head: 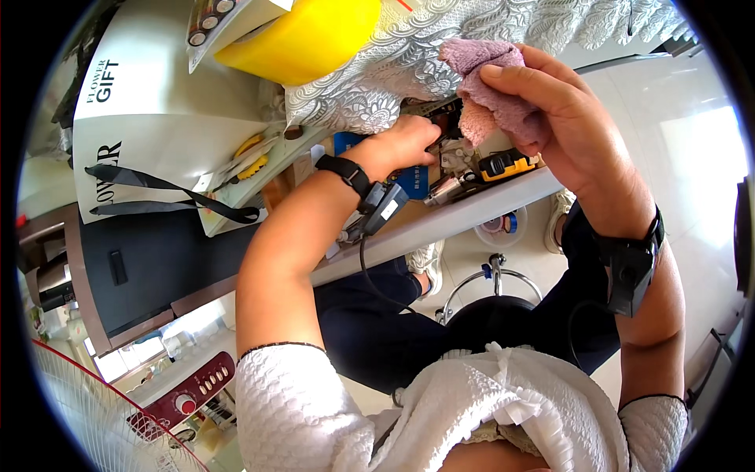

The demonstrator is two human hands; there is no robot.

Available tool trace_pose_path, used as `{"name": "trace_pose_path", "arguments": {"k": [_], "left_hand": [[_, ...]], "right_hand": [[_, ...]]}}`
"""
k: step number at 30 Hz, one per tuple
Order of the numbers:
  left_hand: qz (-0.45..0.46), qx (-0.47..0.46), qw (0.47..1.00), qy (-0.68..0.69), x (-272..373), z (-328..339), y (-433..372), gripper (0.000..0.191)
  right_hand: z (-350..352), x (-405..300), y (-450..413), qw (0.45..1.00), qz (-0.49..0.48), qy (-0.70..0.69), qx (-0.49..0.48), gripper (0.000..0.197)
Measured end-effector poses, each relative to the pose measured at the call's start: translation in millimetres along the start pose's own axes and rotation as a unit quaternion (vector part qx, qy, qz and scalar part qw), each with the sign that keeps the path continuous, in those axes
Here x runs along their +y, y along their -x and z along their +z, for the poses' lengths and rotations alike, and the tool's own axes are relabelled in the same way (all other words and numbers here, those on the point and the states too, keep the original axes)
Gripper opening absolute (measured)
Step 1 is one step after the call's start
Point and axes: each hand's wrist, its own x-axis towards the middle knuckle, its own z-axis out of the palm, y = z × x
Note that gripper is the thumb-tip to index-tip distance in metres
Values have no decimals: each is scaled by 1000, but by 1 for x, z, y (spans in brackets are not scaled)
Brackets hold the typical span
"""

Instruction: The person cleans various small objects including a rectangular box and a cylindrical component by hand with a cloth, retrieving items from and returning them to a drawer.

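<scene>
My right hand (560, 106) grips a folded mauve and peach fleecy cloth (501, 97) above the right part of an open drawer (424, 227). My left hand (404, 141) reaches down inside the drawer, its fingers bent among small items. Whether they hold anything is hidden. Close to these fingers are a blue printed packet (416, 182) and some clear plastic wrapping (454, 156). Against the drawer's front wall lie a yellow and black tape measure (504, 165) and a silver metal cylindrical object (445, 190). Dark objects behind my left hand are partly covered.
A grey-white patterned lace cloth (424, 53) hangs over the drawer's back. To the left stand a large white gift bag (165, 76) with black ribbon handles and a yellow rounded object (307, 41). Below the drawer are a clear tub (501, 227) and a stool (495, 312).
</scene>
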Motion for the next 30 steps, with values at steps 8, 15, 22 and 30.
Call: {"name": "trace_pose_path", "arguments": {"k": [8,15,22,30], "left_hand": [[-73,-13,995,63,23,-22,14,22],[-198,-38,811,549,54,-53,60,21],[-168,136,664,716,127,-87,92,21],[-148,245,765,577,159,-100,94,20]], "right_hand": [[-4,2,0,1000,5,4,-1,22],[-2,-1,3,1000,16,-2,-17,25],[-6,-5,9,992,20,105,-70,30],[4,-2,22,961,67,212,-166,20]]}}
